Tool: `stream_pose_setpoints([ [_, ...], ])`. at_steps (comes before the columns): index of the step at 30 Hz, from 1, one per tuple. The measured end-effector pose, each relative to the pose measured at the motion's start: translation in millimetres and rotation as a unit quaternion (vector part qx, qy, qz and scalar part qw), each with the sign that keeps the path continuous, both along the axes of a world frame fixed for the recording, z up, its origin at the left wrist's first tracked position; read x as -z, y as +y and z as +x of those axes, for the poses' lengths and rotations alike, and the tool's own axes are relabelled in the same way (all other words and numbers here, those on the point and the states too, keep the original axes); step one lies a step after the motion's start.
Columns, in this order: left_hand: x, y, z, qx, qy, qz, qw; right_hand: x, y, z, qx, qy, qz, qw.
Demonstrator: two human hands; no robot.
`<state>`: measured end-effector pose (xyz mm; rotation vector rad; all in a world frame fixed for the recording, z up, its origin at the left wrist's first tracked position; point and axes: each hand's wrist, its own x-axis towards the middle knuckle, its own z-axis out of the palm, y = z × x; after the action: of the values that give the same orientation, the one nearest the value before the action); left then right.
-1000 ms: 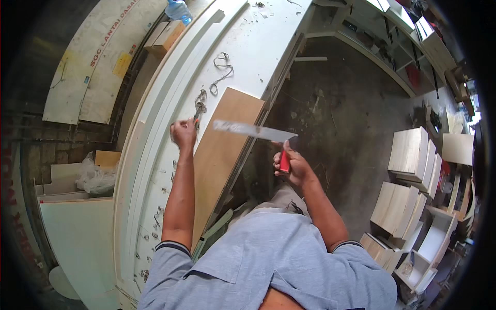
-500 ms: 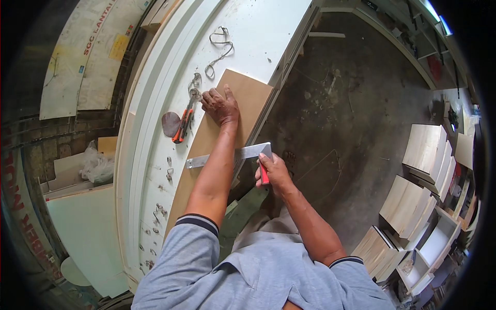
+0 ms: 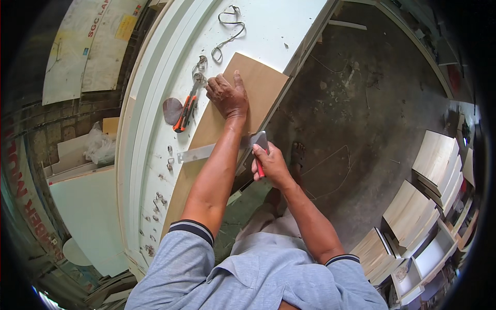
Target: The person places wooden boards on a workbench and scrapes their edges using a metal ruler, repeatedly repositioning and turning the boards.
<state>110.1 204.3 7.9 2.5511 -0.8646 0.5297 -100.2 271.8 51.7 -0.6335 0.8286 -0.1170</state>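
Observation:
A brown wooden board [image 3: 261, 85] lies lengthwise along the right edge of the white bench top. My left hand [image 3: 230, 95] rests on it palm down, fingers apart and reaching the board's left edge. In my right hand [image 3: 271, 165] is the red handle of a handsaw, gripped just off the board's right edge. The handsaw's metal blade [image 3: 196, 153] lies across the board and passes beneath my left forearm, which hides its middle. Its tip sticks out past the board's left edge. Whether the blade has cut into the wood cannot be made out.
An orange and black utility knife [image 3: 186, 113] and a dark rounded pad [image 3: 172, 110] lie left of the board. A curled strip [image 3: 232, 31] and small scraps [image 3: 157, 204] litter the bench. Wooden panels [image 3: 408, 206] stand on the floor at right.
My right hand has pushed the handsaw leftward, so more of the blade's tip shows past the board. My left hand stays on the board. The whole view has shifted slightly.

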Motion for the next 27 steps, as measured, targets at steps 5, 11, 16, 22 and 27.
stream_pose_setpoints([
  [5,-0.4,2.8,4.2,0.002,0.018,0.003,1.000,0.7,-0.4,-9.6,0.013,-0.003,-0.001,1.000],
  [11,0.0,-4.9,-3.2,0.003,0.015,0.014,1.000,-1.7,-20.1,3.5,0.009,-0.011,-0.021,1.000],
  [16,-1.6,3.3,2.5,-0.011,0.009,0.030,0.999,4.0,-23.0,-16.9,0.009,-0.001,-0.008,1.000],
  [22,-2.0,-5.4,1.0,-0.003,-0.015,0.029,0.999,2.9,-41.3,1.6,0.012,-0.014,-0.005,1.000],
  [27,-0.9,0.1,6.3,-0.015,-0.030,0.050,0.998,-0.2,-56.0,-13.1,-0.019,-0.015,-0.028,0.999],
])
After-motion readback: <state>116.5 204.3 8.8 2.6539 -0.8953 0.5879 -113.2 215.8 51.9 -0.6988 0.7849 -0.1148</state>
